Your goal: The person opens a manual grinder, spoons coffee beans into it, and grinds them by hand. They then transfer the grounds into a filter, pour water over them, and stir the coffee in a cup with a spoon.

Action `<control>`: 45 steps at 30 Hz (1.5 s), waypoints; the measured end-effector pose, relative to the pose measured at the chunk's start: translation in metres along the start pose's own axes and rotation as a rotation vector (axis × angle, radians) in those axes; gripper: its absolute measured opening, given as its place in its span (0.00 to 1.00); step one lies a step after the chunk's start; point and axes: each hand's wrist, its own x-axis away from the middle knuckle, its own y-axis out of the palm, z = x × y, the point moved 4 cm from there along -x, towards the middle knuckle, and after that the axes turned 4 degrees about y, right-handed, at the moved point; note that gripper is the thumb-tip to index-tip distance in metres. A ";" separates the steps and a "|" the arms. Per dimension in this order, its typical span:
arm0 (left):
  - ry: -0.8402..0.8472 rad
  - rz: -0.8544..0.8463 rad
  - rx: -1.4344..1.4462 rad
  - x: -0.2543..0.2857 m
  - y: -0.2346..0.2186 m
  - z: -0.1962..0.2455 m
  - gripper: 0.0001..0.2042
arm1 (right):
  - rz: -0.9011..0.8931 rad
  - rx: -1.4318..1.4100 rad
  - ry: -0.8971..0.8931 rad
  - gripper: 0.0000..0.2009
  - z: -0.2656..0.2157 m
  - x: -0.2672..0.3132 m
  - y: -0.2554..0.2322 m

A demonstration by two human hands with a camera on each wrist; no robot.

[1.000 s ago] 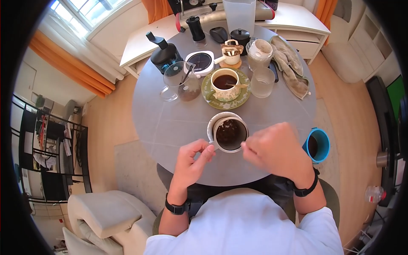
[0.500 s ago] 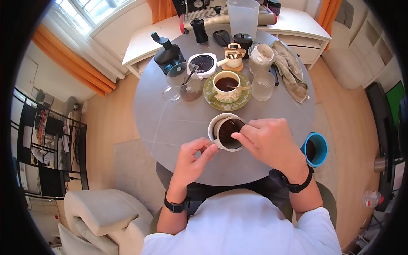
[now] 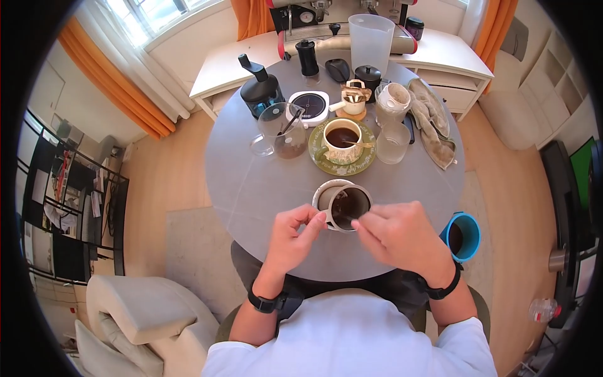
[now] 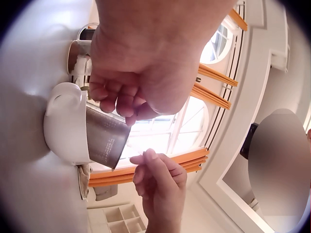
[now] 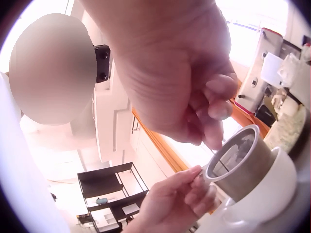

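Observation:
A metal strainer basket (image 5: 248, 179) leans tilted in a white cup (image 4: 65, 126) near the table's front edge, with dark wet grounds or leaves inside. My left hand (image 3: 295, 235) pinches the tab at the basket's rim between thumb and forefinger. Over the basket's right side, my right hand (image 3: 402, 242) pinches a thin stick-like thing (image 5: 222, 165) that reaches down into it; its upper end is hidden by the fingers. Behind them, a patterned cup (image 3: 342, 147) of dark drink, with a spoon in it, stands on a green saucer (image 3: 320, 160).
To the left stand a glass jug (image 3: 273, 125), a white scale (image 3: 301, 107) and a black grinder (image 3: 260, 91). A clear glass (image 3: 392, 147) and a crumpled towel (image 3: 433, 125) lie to the right. A blue bin (image 3: 461, 251) stands beyond the table's right edge.
My right hand has moved in from the right over the basket, then slightly back. The basket now leans further rightward, while my left hand keeps its pinch on the tab.

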 end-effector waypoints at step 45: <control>0.055 0.096 0.088 0.017 0.006 0.011 0.13 | 0.007 0.135 -0.030 0.13 -0.002 0.003 -0.020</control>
